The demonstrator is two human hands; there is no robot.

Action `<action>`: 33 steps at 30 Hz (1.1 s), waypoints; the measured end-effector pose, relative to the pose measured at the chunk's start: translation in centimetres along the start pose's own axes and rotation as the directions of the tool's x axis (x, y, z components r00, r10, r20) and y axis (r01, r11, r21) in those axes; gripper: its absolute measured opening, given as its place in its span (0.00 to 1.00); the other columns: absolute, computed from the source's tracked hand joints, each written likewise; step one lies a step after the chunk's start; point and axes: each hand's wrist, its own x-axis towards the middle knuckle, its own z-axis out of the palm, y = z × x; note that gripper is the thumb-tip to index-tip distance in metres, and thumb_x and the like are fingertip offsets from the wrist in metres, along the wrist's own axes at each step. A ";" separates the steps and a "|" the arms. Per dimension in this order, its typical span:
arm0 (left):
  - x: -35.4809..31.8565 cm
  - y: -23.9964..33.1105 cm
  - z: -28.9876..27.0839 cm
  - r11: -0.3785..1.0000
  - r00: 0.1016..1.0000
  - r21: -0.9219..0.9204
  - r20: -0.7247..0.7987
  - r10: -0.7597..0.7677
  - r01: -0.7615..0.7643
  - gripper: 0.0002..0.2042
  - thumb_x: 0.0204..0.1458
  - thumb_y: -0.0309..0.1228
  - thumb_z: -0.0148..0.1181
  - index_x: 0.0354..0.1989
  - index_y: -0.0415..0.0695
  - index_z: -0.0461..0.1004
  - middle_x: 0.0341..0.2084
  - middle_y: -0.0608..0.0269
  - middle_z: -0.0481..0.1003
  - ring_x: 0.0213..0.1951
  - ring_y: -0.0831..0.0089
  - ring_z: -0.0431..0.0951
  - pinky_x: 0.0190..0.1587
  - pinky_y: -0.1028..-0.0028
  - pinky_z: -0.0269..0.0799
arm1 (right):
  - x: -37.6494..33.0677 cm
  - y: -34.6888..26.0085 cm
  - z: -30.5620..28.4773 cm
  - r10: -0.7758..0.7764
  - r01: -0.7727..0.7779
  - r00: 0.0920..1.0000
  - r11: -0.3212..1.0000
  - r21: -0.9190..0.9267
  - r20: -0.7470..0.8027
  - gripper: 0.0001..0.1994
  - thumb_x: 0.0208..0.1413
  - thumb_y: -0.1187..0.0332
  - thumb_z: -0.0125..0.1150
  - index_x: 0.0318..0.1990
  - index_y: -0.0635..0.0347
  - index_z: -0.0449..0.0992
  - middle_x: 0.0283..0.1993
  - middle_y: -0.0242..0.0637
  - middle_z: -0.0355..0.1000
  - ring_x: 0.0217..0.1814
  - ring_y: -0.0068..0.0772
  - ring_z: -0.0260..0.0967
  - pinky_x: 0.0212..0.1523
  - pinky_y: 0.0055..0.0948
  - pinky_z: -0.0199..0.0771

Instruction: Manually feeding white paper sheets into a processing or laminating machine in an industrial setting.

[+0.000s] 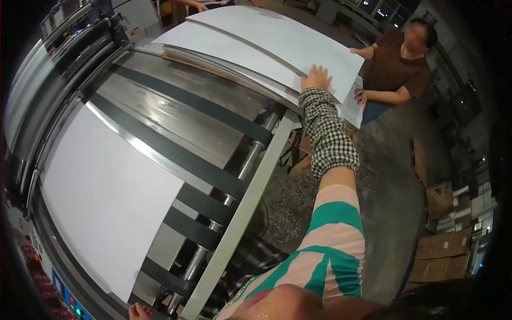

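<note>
My right hand reaches far forward in a checked sleeve cover. It lies flat with spread fingers on the near right corner of a stack of large white sheets at the conveyor's far end. Only part of my left hand shows at the bottom edge, beside the machine's pale frame rail; its fingers are cut off. Another big white sheet lies on the conveyor at the left, over black belts and a steel bed.
A co-worker in a brown shirt stands at the stack's right side with both hands on its edge. Another person's hand shows at the far top. Steel rollers, a button panel and cardboard boxes are also in view.
</note>
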 end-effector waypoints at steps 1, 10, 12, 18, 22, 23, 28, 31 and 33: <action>-0.4 0.9 0.0 0.998 1.000 0.061 -0.016 0.007 -0.006 0.13 0.47 0.32 0.52 0.30 0.31 0.70 0.18 0.58 0.71 0.21 0.75 0.69 0.24 0.75 0.65 | 0.3 0.7 -0.5 0.002 -0.002 1.000 1.000 0.003 0.003 0.14 0.45 0.66 0.51 0.40 0.59 0.70 0.43 0.39 0.67 0.50 0.37 0.60 0.56 0.48 0.46; 5.3 -6.9 0.9 0.691 0.695 -0.116 0.007 0.719 -0.713 0.13 0.47 0.34 0.52 0.32 0.34 0.69 0.18 0.58 0.70 0.20 0.72 0.68 0.23 0.74 0.63 | 1.2 1.8 -3.9 -0.104 0.066 0.764 0.994 0.083 0.637 0.08 0.45 0.73 0.48 0.32 0.61 0.73 0.33 0.45 0.70 0.39 0.40 0.67 0.43 0.36 0.66; 6.4 -8.6 1.9 0.885 0.907 -0.235 0.024 0.419 -0.403 0.11 0.49 0.33 0.50 0.32 0.36 0.66 0.17 0.60 0.67 0.17 0.75 0.65 0.18 0.74 0.60 | 0.7 2.0 -4.6 -0.152 0.116 0.795 0.988 0.099 0.588 0.07 0.45 0.74 0.48 0.31 0.63 0.72 0.32 0.46 0.70 0.37 0.41 0.68 0.37 0.35 0.69; -1.0 0.4 2.1 0.956 0.992 -0.286 0.076 0.096 -0.071 0.08 0.50 0.28 0.48 0.29 0.35 0.66 0.16 0.63 0.66 0.16 0.80 0.65 0.17 0.81 0.59 | 1.0 0.0 -7.1 -0.248 0.241 0.762 0.966 0.094 0.598 0.08 0.44 0.73 0.49 0.33 0.63 0.72 0.35 0.48 0.68 0.38 0.42 0.66 0.36 0.37 0.68; -2.2 0.1 3.3 0.947 0.976 -0.265 0.068 0.208 -0.183 0.08 0.48 0.27 0.49 0.30 0.33 0.68 0.16 0.64 0.68 0.16 0.82 0.64 0.18 0.81 0.59 | -7.1 -8.6 -13.5 -0.524 0.407 0.545 0.848 0.340 0.654 0.10 0.42 0.71 0.48 0.30 0.62 0.74 0.39 0.50 0.65 0.40 0.48 0.64 0.39 0.42 0.66; -2.1 0.0 4.7 0.927 0.970 -0.330 0.099 0.223 -0.179 0.09 0.48 0.28 0.50 0.32 0.32 0.68 0.17 0.63 0.69 0.16 0.81 0.65 0.19 0.80 0.61 | -10.4 -10.2 -13.6 -0.672 0.463 0.396 0.735 0.496 0.626 0.10 0.40 0.69 0.47 0.28 0.63 0.74 0.39 0.53 0.64 0.40 0.49 0.64 0.41 0.42 0.66; -6.8 5.8 10.1 0.881 0.838 -0.389 0.356 0.413 -0.269 0.18 0.42 0.35 0.57 0.38 0.34 0.69 0.27 0.51 0.73 0.30 0.71 0.74 0.33 0.75 0.68 | -27.8 -18.5 -22.9 -0.806 0.113 0.508 0.413 0.904 0.304 0.13 0.40 0.69 0.45 0.30 0.69 0.70 0.51 0.61 0.56 0.42 0.56 0.63 0.43 0.42 0.65; -8.1 6.6 10.2 0.887 0.791 -0.184 0.401 0.462 -0.424 0.21 0.42 0.37 0.56 0.41 0.33 0.66 0.31 0.47 0.71 0.33 0.61 0.73 0.36 0.70 0.68 | -32.5 -20.5 -32.1 -0.810 -0.194 0.523 0.190 0.962 0.265 0.12 0.46 0.69 0.43 0.29 0.73 0.68 0.51 0.62 0.54 0.44 0.57 0.61 0.45 0.41 0.63; -7.7 5.1 9.4 0.936 0.841 0.009 0.442 0.313 -0.353 0.18 0.43 0.32 0.52 0.41 0.32 0.66 0.33 0.45 0.71 0.34 0.59 0.72 0.39 0.68 0.66 | -35.4 -20.5 -36.2 -0.846 -0.272 0.518 -0.027 0.962 0.123 0.12 0.49 0.69 0.44 0.27 0.72 0.68 0.45 0.60 0.60 0.41 0.55 0.62 0.42 0.41 0.63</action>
